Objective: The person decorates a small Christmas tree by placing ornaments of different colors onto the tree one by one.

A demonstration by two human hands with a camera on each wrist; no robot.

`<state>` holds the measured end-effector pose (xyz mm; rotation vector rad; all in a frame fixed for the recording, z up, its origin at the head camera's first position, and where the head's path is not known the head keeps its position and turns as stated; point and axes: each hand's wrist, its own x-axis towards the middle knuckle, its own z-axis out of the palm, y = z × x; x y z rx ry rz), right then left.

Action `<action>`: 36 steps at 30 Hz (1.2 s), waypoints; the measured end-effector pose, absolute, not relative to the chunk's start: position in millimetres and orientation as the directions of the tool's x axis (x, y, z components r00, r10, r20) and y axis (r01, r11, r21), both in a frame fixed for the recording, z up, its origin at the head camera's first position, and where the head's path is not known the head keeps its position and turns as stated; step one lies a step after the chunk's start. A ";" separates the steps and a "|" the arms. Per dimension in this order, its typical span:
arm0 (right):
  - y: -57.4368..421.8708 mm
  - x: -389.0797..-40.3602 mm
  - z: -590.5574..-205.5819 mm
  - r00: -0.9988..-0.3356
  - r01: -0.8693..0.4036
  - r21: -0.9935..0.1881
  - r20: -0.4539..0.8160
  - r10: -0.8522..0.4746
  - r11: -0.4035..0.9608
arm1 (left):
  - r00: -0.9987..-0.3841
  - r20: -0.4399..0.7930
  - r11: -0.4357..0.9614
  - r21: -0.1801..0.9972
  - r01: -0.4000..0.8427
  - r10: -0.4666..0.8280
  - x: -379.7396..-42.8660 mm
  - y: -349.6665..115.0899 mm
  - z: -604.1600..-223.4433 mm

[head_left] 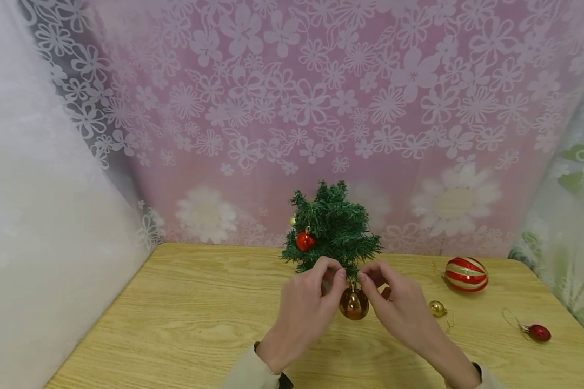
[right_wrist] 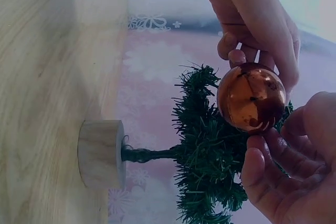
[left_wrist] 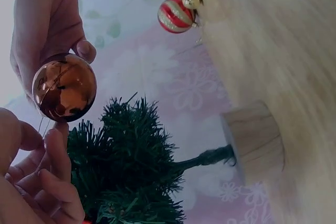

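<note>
A shiny copper-brown Christmas ball (head_left: 353, 303) hangs cap-up between both hands, in front of a small green artificial Christmas tree (head_left: 338, 221). My left hand (head_left: 309, 302) pinches the ball's thin string between thumb and index finger, left of the cap. From the other side, my right hand (head_left: 401, 302) pinches at the string with thumb and index fingertips. In the left wrist view the thread (left_wrist: 43, 124) runs from the ball toward the left fingers. A small red ball (head_left: 305, 241) hangs on the tree's left side, with a pale gold ball (head_left: 292, 221) partly hidden behind it.
On the right of the wooden table (head_left: 199, 302) lie a red-and-gold striped ball (head_left: 466, 274), a small gold ball (head_left: 437, 308) and a dark red ball (head_left: 537, 333) with a string loop. The tree stands on a round wooden base (right_wrist: 102, 153). Flowered curtains (head_left: 321, 108) hang behind.
</note>
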<state>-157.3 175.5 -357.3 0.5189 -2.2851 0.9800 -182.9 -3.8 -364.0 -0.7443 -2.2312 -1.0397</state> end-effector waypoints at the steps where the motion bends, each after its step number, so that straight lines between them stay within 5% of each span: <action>1: 174.4 -159.8 -356.5 -0.750 -0.550 -0.522 0.652 -0.111 0.652 | -0.678 0.696 0.567 0.467 0.679 0.238 -184.4 -3.4 -362.8; 18: 169.5 -185.3 -341.8 -0.721 -0.552 -0.516 0.690 -0.065 0.655 | -0.578 0.791 0.672 0.318 0.669 0.201 -199.9 2.2 -340.6; 36: 164.4 -192.7 -324.9 -0.808 -0.430 -0.610 0.589 0.017 0.665 | -0.625 0.756 0.744 0.300 0.597 0.197 -209.7 8.4 -324.2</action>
